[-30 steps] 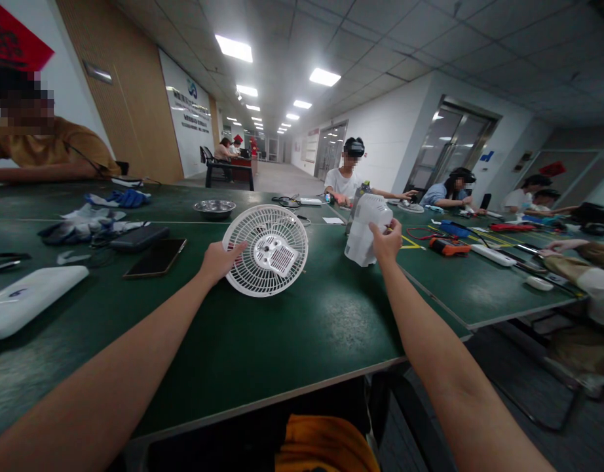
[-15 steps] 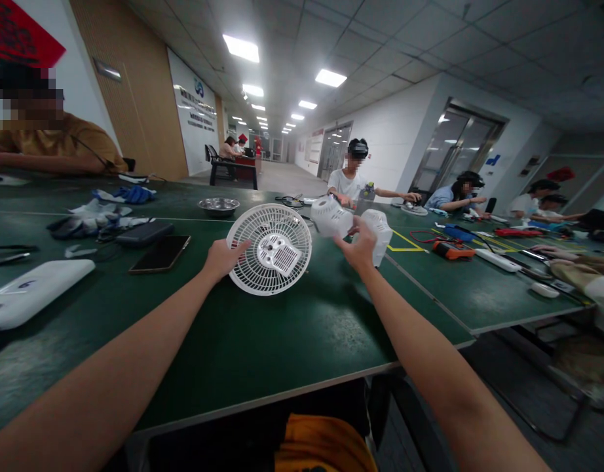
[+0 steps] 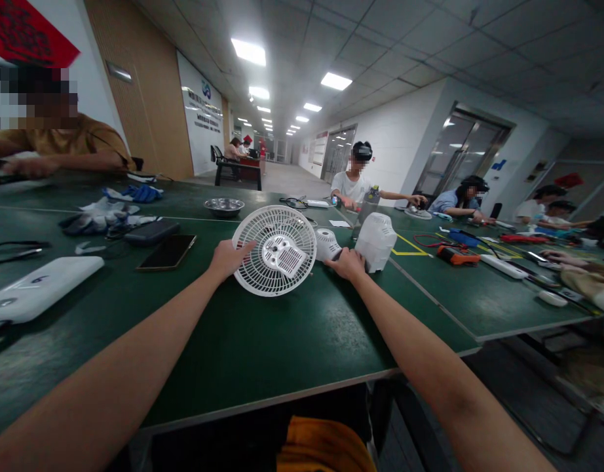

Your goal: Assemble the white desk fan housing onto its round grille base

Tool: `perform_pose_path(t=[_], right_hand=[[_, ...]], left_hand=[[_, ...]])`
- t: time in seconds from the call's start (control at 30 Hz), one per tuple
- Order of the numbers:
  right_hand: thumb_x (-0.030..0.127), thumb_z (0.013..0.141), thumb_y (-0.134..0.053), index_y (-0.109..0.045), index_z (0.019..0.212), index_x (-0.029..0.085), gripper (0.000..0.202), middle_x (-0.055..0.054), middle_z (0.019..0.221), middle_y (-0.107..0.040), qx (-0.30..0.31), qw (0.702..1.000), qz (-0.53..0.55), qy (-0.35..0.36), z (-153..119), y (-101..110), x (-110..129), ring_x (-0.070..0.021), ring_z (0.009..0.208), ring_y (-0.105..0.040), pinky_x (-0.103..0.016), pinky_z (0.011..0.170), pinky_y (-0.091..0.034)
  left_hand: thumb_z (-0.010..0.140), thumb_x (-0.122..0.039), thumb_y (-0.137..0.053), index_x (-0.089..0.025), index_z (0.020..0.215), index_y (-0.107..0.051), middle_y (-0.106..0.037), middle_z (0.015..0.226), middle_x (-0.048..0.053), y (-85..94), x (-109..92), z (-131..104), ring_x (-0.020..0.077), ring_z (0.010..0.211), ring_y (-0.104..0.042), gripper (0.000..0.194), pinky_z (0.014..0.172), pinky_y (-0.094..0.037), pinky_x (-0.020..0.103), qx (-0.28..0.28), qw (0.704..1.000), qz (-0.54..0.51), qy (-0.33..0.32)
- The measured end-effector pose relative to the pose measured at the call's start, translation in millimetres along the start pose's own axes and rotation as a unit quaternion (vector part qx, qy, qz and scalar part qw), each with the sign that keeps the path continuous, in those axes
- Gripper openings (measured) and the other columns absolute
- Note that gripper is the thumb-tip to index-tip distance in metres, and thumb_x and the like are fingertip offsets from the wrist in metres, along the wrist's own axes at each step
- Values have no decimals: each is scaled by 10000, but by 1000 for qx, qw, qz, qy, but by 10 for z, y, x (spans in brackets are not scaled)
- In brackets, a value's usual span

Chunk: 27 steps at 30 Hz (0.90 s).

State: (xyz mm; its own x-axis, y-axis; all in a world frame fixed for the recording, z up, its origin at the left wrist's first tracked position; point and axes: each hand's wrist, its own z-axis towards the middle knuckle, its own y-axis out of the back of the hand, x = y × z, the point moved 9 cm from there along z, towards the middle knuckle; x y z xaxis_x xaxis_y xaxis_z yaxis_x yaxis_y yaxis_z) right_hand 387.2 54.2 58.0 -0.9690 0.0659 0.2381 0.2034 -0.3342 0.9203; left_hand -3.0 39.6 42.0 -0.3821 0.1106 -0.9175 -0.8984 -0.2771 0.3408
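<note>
While the left hand [image 3: 226,260] clamped the grille [image 3: 274,252] near frame centre, the right hand [image 3: 350,264] had fingers closed on the vented cover [image 3: 327,244] just right.

Dim room, bright ceiling panels [image 3: 248,52].

Table [image 3: 292,341] was dark green. Fan grille [image 3: 253,278], housing [image 3: 378,239]: white. Multimeter [image 3: 458,255]: orange and black. Wall paper [image 3: 31,33]: red, dark markings.

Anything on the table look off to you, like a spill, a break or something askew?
No spill or break shows. The gloves lie crumpled beside the dark case, which looks untidy. The white grille is tilted, but the left hand holds its rim.
</note>
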Motion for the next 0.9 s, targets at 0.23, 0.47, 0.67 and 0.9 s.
perform_pose_path(t=[0.23,0.47,0.67,0.9], right_hand=[[470,865,-579,-647,1105,186,379,-135,1119,-645,-83,958,239,134,-86,443,385,-275,1067,-601,-438,996,-428],[656,926,-394,-609,965,183,521,-69,758,-673,342,702,623,-37,-594,-364,979,-181,659,-643,-344,660,-567],[619,971,-294,-615,1031,198,533,-56,877,-709,441,580,683,-54,-937,-436,1376,-181,772,-687,-353,748,-588],[501,949,-429,-605,1004,220,335,-26,902,-714,370,579,725,-55,-855,-371,1348,-177,799,-679,-343,738,-583]], left_hand=[[710,-598,-725,-139,876,-746,-761,801,117,20,29,27,272,708,-717,488,663,-550,356,-10,1000,20,-10],[705,-579,-742,-138,909,-749,-763,807,113,8,6,8,268,701,-713,486,666,-545,360,0,1000,6,-5],[744,-525,-726,-138,849,-743,-751,756,102,33,-82,-38,264,672,-709,401,647,-540,362,-13,999,23,-22],[801,-603,-624,-145,855,-736,-745,758,86,25,-99,-6,245,690,-697,475,635,-521,326,-20,999,-22,-44]])
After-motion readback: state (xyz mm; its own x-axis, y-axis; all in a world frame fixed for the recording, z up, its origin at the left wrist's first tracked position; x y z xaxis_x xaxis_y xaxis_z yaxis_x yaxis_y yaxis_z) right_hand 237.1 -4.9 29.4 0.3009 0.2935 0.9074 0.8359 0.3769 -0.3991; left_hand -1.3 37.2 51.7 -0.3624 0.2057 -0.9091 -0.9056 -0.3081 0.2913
